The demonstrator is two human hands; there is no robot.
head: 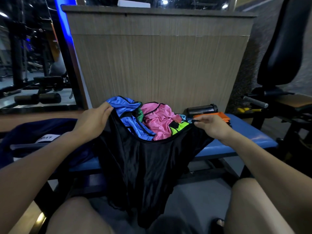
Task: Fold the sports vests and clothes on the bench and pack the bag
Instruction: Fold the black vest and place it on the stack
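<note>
Shiny black sports vest hangs off blue padded table, both hands' fingers — left hand, right hand — pinching its straps; bright crumpled vests behind.

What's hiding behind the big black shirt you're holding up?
Behind the black vest lies a pile on the blue bench: a blue vest, a pink vest, bits of green and yellow. The black cloth covers the pile's lower part.

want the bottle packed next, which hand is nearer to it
Right. The right hand pinches the black vest's corner just in front of and below the bottle. The left hand holds the vest's other corner, far across the pile of vests.
</note>
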